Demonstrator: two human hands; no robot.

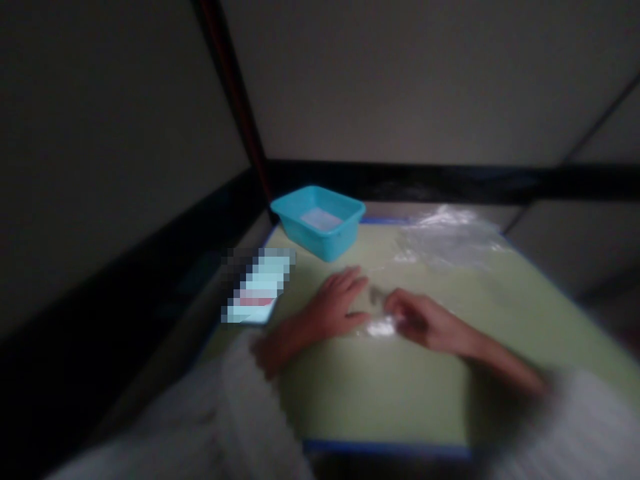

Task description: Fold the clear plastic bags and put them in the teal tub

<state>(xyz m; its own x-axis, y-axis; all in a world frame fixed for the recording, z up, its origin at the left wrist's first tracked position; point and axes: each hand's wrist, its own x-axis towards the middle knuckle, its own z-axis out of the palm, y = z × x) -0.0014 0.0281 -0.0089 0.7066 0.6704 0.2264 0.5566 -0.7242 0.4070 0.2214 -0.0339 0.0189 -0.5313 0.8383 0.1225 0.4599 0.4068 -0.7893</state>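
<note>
My left hand [334,305] lies on the green mat [380,393], fingers stretched flat and pointing right. My right hand [425,322] rests just to its right with the fingers curled in a pinch. Between the two hands lies a small clear plastic bag [381,325] with something white in it; both hands touch it. The picture is dim and smeared, so the exact grip is unclear.
A turquoise plastic tub [320,220] with something pale inside stands at the mat's far left corner. A heap of clear plastic bags [450,241] lies at the far right. A pixelated flat item [257,287] sits at the left edge. Walls close in behind.
</note>
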